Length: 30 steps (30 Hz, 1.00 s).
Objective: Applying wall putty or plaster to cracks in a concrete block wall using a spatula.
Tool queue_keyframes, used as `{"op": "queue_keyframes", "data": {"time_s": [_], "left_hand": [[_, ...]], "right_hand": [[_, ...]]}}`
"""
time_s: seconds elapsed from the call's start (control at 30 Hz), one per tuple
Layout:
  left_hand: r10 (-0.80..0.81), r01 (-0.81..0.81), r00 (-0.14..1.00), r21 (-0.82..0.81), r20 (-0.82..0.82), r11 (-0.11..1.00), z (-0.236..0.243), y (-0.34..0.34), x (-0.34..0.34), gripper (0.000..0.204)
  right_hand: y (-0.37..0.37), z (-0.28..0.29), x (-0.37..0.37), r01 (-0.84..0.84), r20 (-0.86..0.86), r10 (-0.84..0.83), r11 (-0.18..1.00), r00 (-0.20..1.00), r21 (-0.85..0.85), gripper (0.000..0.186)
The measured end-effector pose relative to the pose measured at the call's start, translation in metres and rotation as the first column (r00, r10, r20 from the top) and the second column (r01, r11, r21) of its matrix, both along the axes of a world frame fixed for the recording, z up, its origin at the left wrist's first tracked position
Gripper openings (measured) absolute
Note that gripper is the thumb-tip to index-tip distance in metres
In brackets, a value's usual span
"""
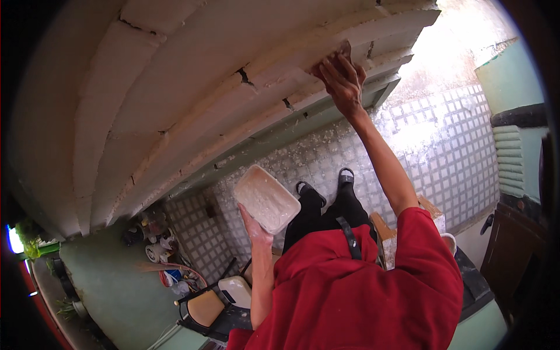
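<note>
The biggest thing here is the pale, stepped ledge (192, 99) that sweeps across the upper left, its long ridges broken in places by dark gaps (244, 76). Below it lies the tiled floor (434, 137), specked with white near the person's feet.

Smaller is the white tub (280, 183), held out in front of the body, well apart from the ledge and tilted toward the camera. White paste (265, 201) covers its bottom.

The left hand (255, 226) bears the tub from its near side; the thumb lies along the wall, but the other fingers are mostly hidden, so I cannot tell how they are set. The right hand (344, 80) is stretched up to the ledge, fingers bent and close together over a small brown piece (345, 48) – perhaps a scraper or pad, too blurred to name – which seems to touch the surface.

The step in hand looks like spreading or smoothing paste along a ridge. The next move, I judge, calls for even pressure along that edge – with the tub kept steady and near enough for a refill.
</note>
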<state>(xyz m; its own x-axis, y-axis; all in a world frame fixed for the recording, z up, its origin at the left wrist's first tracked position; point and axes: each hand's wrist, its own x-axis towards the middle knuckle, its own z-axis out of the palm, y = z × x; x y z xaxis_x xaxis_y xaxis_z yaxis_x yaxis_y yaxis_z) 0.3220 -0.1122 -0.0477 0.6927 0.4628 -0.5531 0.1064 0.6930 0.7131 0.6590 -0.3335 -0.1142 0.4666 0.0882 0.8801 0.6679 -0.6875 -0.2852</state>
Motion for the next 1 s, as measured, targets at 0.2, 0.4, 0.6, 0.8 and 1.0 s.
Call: {"op": "queue_keyframes", "data": {"time_s": [0.2, 0.4, 0.6, 0.8, 1.0], "left_hand": [[0.011, -0.011, 1.000, 0.010, 0.022, 1.000, 0.001, -0.006, -0.004, 0.068], [-0.057, 0.055, 0.996, 0.024, 0.066, 0.998, -0.003, -0.013, -0.005, 0.067], [0.015, -0.015, 1.000, -0.061, 0.005, 0.998, 0.007, -0.021, -0.003, 0.066], [-0.058, 0.058, 0.998, 0.019, 0.023, 0.998, 0.001, -0.020, -0.002, 0.066], [0.009, -0.004, 0.998, -0.079, 0.054, 0.997, -0.007, -0.012, -0.009, 0.067]], "right_hand": [[-0.009, 0.029, -0.013, -0.018, 0.097, 0.012, 0.998, 0.995, 0.064, 0.054], [-0.010, 0.012, 0.008, 0.018, 0.020, -0.018, 0.999, 1.000, -0.030, 0.053], [-0.023, 0.016, -0.017, 0.050, 0.036, -0.050, 0.999, 0.998, 0.018, 0.040], [-0.019, 0.030, 0.003, 0.047, -0.021, -0.045, 0.997, 0.999, 0.061, 0.054], [-0.015, 0.048, -0.025, -0.035, -0.103, 0.079, 0.927, 0.992, 0.372, 0.047]]}}
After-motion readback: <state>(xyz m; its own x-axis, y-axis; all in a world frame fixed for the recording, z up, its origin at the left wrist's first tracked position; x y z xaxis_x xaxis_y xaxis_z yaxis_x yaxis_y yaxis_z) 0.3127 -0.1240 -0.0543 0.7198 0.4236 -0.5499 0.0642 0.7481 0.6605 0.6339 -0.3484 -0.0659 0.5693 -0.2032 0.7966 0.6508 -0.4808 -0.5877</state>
